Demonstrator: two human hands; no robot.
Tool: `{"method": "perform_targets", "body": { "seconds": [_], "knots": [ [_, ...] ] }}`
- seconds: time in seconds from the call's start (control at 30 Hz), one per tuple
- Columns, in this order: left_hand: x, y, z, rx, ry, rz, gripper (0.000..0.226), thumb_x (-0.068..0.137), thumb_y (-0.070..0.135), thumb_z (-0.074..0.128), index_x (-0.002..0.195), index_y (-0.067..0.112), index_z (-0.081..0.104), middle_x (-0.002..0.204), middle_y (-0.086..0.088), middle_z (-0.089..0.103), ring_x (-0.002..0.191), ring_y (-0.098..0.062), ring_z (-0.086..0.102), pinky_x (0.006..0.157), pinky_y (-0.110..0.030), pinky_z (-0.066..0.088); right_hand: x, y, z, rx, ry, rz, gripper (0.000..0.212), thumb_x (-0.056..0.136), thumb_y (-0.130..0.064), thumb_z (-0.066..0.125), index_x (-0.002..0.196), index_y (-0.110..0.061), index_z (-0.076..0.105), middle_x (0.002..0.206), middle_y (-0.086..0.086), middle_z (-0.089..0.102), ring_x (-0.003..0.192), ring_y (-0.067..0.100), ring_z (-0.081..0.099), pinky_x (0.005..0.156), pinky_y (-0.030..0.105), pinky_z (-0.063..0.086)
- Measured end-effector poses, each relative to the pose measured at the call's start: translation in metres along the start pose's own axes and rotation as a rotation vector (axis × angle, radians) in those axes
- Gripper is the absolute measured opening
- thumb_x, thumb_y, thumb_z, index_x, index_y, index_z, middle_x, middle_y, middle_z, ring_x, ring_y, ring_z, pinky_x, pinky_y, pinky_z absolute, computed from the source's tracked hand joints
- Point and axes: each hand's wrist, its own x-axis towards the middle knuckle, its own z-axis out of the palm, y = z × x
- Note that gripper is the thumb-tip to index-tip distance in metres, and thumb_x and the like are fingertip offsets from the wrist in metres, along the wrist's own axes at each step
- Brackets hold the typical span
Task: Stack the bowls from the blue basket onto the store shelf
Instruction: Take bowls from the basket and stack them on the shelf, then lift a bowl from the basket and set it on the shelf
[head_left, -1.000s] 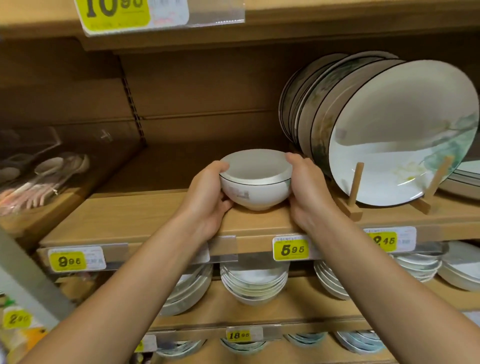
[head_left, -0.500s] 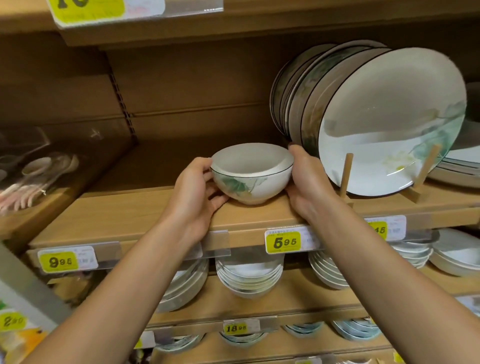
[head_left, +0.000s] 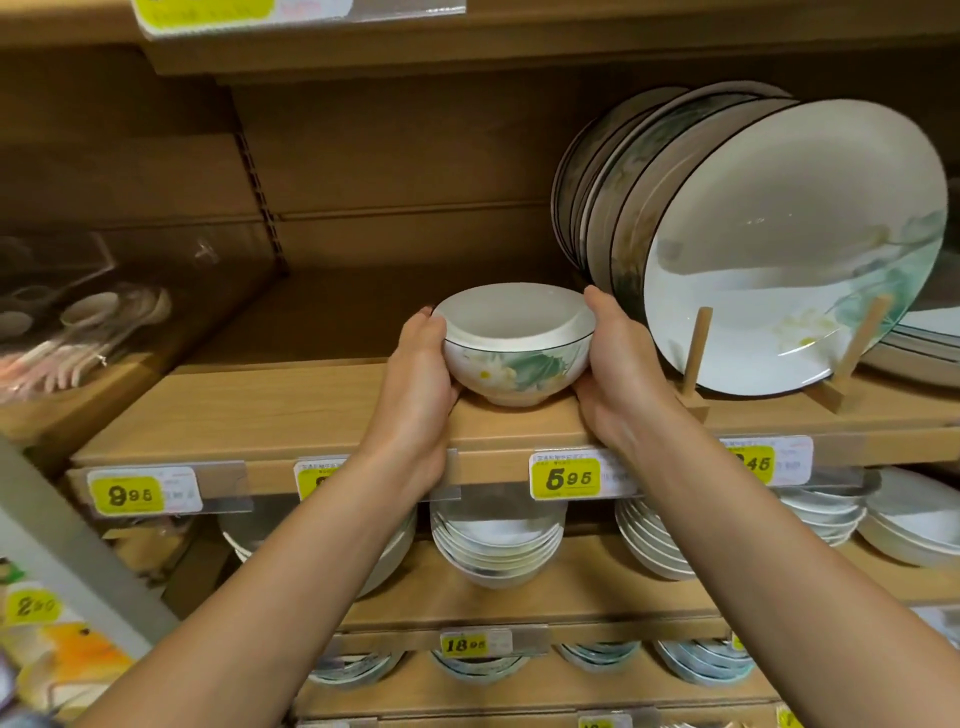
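Observation:
A white bowl (head_left: 514, 345) with a dark rim line and a green leaf and flower print stands upright on the wooden store shelf (head_left: 270, 415), near its front edge. My left hand (head_left: 418, 374) cups the bowl's left side with curled fingers. My right hand (head_left: 618, 364) cups its right side, thumb up at the rim. The leaf print faces me. The blue basket is out of view.
Several large plates (head_left: 779, 244) lean upright in a wooden rack (head_left: 696, 358) just right of my right hand. Spoons in a clear box (head_left: 78, 322) lie at the left. Yellow price tags line the shelf edge. Stacks of bowls (head_left: 496, 545) fill the lower shelves.
The bowl has turned between my hands, so the leaf print now faces front. Both hands stayed on its sides; the bowl stayed at the same spot on the shelf.

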Motion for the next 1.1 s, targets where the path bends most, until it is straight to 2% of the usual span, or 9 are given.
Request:
{"method": "perform_targets", "body": {
  "seconds": [0.3, 0.4, 0.47, 0.57, 0.63, 0.7, 0.77, 0.87, 1.1],
  "knots": [
    [-0.001, -0.003, -0.001, 0.039, 0.036, 0.019, 0.036, 0.103, 0.031, 0.040, 0.137, 0.024, 0.047, 0.130, 0.001, 0.060, 0.117, -0.011, 0.058, 0.102, -0.035, 0.048, 0.000, -0.003, -0.002, 0.007, -0.009, 0.022, 0.027, 0.098, -0.037, 0.047, 0.086, -0.021, 0.065, 0.074, -0.005, 0.075, 0.088, 0.015, 0.069, 0.080, 0.031, 0.055],
    [-0.006, 0.001, 0.000, 0.031, 0.032, 0.002, 0.034, 0.103, 0.033, 0.039, 0.131, 0.023, 0.055, 0.126, 0.005, 0.064, 0.118, -0.010, 0.057, 0.103, -0.034, 0.046, -0.008, -0.005, -0.003, -0.014, -0.022, 0.008, 0.028, 0.097, -0.043, 0.045, 0.093, -0.024, 0.065, 0.090, -0.004, 0.076, 0.095, 0.013, 0.069, 0.087, 0.031, 0.054],
    [-0.014, 0.005, -0.003, 0.026, 0.042, 0.019, 0.026, 0.103, 0.034, 0.040, 0.109, 0.028, 0.064, 0.105, 0.013, 0.072, 0.105, -0.004, 0.062, 0.094, -0.027, 0.049, -0.022, -0.005, -0.005, -0.017, -0.027, -0.031, 0.029, 0.097, -0.045, 0.044, 0.100, -0.025, 0.064, 0.099, -0.008, 0.074, 0.098, 0.008, 0.067, 0.086, 0.027, 0.052],
    [-0.039, 0.011, -0.019, 0.055, 0.104, 0.050, 0.037, 0.100, 0.042, 0.044, 0.134, 0.030, 0.051, 0.114, 0.015, 0.062, 0.106, -0.002, 0.057, 0.100, -0.029, 0.048, -0.057, 0.002, -0.013, -0.078, -0.027, -0.121, 0.017, 0.098, -0.044, 0.041, 0.103, -0.041, 0.057, 0.095, -0.027, 0.066, 0.091, -0.009, 0.061, 0.075, 0.013, 0.044],
    [-0.062, 0.016, -0.043, 0.067, 0.144, 0.080, 0.042, 0.099, 0.043, 0.043, 0.137, 0.027, 0.049, 0.128, 0.010, 0.057, 0.115, -0.006, 0.055, 0.103, -0.034, 0.047, -0.087, 0.013, -0.017, -0.148, 0.003, -0.162, 0.023, 0.100, -0.041, 0.041, 0.117, -0.046, 0.054, 0.109, -0.033, 0.056, 0.099, -0.013, 0.053, 0.083, 0.010, 0.039],
    [-0.089, 0.021, -0.071, 0.047, 0.177, 0.121, 0.034, 0.100, 0.041, 0.042, 0.126, 0.025, 0.058, 0.125, 0.006, 0.062, 0.114, -0.008, 0.059, 0.099, -0.034, 0.051, -0.121, 0.028, -0.014, -0.233, 0.048, -0.247, 0.037, 0.102, -0.033, 0.040, 0.139, -0.036, 0.044, 0.124, -0.026, 0.048, 0.107, -0.012, 0.047, 0.087, 0.004, 0.033],
    [-0.121, 0.026, -0.108, 0.017, 0.236, 0.141, 0.029, 0.102, 0.036, 0.040, 0.112, 0.023, 0.064, 0.117, 0.001, 0.069, 0.109, -0.012, 0.065, 0.093, -0.034, 0.054, -0.153, 0.047, -0.006, -0.186, 0.054, -0.318, 0.040, 0.102, -0.029, 0.042, 0.141, -0.023, 0.045, 0.132, -0.012, 0.051, 0.101, -0.005, 0.051, 0.090, 0.007, 0.035],
    [-0.178, 0.032, -0.176, -0.019, 0.354, 0.142, 0.031, 0.102, 0.031, 0.039, 0.102, 0.018, 0.067, 0.100, -0.001, 0.075, 0.096, -0.014, 0.070, 0.078, -0.028, 0.058, -0.202, 0.078, 0.019, 0.048, -0.070, -0.073, 0.036, 0.100, -0.030, 0.044, 0.133, -0.022, 0.055, 0.130, -0.014, 0.058, 0.112, -0.002, 0.056, 0.101, 0.025, 0.041],
    [-0.341, 0.025, -0.366, 0.033, 0.695, 0.005, 0.028, 0.099, 0.023, 0.041, 0.089, 0.014, 0.066, 0.083, 0.000, 0.075, 0.075, -0.013, 0.065, 0.065, -0.025, 0.051, -0.331, 0.197, 0.108, -0.210, -0.485, 0.242, 0.025, 0.100, -0.020, 0.040, 0.101, -0.014, 0.064, 0.102, 0.006, 0.071, 0.097, 0.016, 0.068, 0.082, 0.029, 0.051]
  ]
}}
